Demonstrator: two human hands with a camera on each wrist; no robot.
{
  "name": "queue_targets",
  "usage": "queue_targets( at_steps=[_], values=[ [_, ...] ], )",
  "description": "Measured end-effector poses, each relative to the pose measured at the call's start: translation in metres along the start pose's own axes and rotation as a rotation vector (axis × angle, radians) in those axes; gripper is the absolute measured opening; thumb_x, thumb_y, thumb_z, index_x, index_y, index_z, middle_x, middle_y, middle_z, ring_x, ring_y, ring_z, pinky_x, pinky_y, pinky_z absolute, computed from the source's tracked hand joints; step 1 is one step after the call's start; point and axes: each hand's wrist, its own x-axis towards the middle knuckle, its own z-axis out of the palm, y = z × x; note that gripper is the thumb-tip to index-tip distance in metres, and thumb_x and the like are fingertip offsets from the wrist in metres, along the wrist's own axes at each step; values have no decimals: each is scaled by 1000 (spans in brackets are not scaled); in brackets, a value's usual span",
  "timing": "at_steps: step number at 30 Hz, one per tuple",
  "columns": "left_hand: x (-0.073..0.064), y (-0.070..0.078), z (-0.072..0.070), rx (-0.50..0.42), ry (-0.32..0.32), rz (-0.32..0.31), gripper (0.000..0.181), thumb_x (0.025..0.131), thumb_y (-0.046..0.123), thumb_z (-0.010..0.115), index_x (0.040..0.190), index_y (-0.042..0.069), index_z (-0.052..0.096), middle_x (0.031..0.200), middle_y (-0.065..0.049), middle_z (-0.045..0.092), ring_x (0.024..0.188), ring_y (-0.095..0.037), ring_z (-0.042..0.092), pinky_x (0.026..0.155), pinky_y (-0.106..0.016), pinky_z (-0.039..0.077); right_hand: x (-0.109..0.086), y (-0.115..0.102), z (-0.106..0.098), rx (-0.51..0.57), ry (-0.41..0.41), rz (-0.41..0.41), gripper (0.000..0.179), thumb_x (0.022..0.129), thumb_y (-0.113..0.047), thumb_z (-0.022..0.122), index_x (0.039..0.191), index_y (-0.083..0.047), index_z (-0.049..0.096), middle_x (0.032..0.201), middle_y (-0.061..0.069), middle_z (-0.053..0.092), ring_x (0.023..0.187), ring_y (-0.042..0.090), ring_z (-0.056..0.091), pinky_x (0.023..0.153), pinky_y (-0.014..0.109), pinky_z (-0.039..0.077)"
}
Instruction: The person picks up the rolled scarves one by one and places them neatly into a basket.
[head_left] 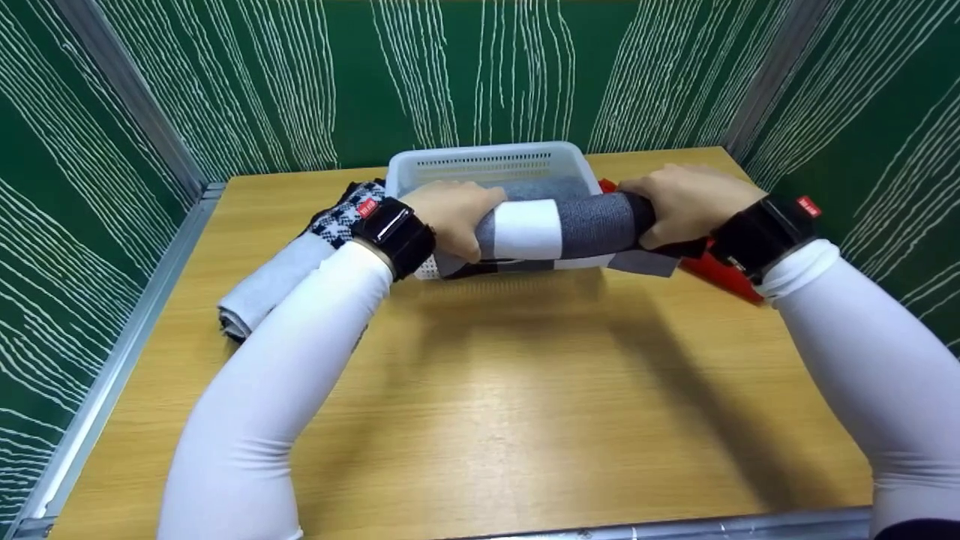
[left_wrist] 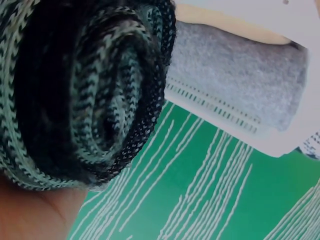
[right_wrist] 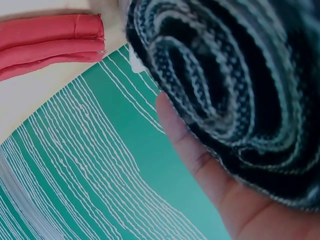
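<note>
A rolled knit scarf [head_left: 596, 225] in grey, white and black blocks is held up level over the table, overlapping the front of a white plastic basket [head_left: 487, 152] in the head view. My left hand [head_left: 454, 214] grips one end of the roll, and my right hand [head_left: 686, 199] grips the other, thumbs on the near side. A loose flap hangs below the roll. Both wrist views show its spiral ends close up, with fingers [right_wrist: 192, 155] of the right hand beneath one end. Inside the basket lies a grey fuzzy cloth [left_wrist: 240, 65].
Left of the basket, a rolled cloth [head_left: 281, 274] with a light grey part and a black-and-white checked part lies slantwise on the wooden table [head_left: 480, 420]. A folded red cloth [right_wrist: 55, 42] lies to the right. Green walls [head_left: 367, 75] with white streaks enclose the table.
</note>
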Motion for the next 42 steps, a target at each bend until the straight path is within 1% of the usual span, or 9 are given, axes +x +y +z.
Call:
queue_targets(
  at_steps=[6, 12, 19, 26, 30, 33, 37, 42],
  values=[
    [-2, -4, -5, 9, 6, -9, 60, 80, 15, 86, 133, 11, 60, 126, -9, 70, 111, -29, 67, 101, -51, 58, 4, -4, -5, -25, 25, -9, 45, 75, -16, 85, 119, -12, 73, 101, 10, 77, 83, 29, 69, 80, 51, 59],
    [-5, -6, -10, 13, 16, -23, 59, 80, 15, 87, 133, 11, 60, 129, -10, 70, 114, -29, 67, 103, -50, 57, 6, -7, -10, -30, 51, -27, 43, 74, -14, 85, 115, -13, 73, 102, 10, 77, 87, 29, 69, 82, 52, 58],
    [-9, -10, -17, 11, 34, -34, 58, 80, 15, 86, 131, 10, 59, 127, -10, 70, 112, -30, 67, 99, -52, 59, 13, -10, -17, -21, 31, -17, 42, 77, -14, 85, 116, -12, 72, 105, 13, 76, 87, 31, 69, 80, 50, 59],
    [-11, -16, -24, 4, 42, -32, 59, 79, 13, 83, 133, 10, 59, 129, -11, 70, 114, -29, 66, 101, -51, 58, 18, -14, -24, -44, 40, -23, 44, 76, -15, 84, 118, -12, 72, 102, 14, 76, 86, 31, 69, 78, 50, 58],
    [-13, -17, -27, -2, 48, -34, 58, 78, 13, 83, 132, 10, 60, 128, -11, 70, 114, -29, 66, 102, -51, 58, 20, -15, -28, -48, 31, -23, 48, 77, -16, 83, 123, -13, 72, 103, 14, 76, 85, 31, 70, 76, 48, 58],
    [-14, -18, -30, 8, 58, -34, 60, 78, 13, 83, 133, 11, 59, 129, -10, 70, 115, -29, 65, 103, -51, 57, 22, -16, -31, -58, 35, -30, 50, 77, -16, 83, 125, -14, 71, 104, 14, 76, 84, 31, 70, 75, 48, 58],
    [-15, -20, -33, 23, 76, -35, 61, 79, 14, 82, 135, 13, 60, 129, -9, 69, 116, -29, 65, 104, -53, 56, 25, -17, -34, -57, 44, -37, 48, 77, -15, 83, 123, -13, 71, 103, 14, 76, 85, 31, 69, 77, 49, 58],
    [-16, -23, -36, 14, 86, -58, 62, 79, 15, 83, 136, 14, 61, 130, -9, 70, 114, -29, 66, 103, -54, 57, 29, -18, -38, -67, 46, -35, 44, 78, -15, 83, 120, -13, 70, 105, 15, 76, 88, 32, 69, 79, 50, 57]
  ],
)
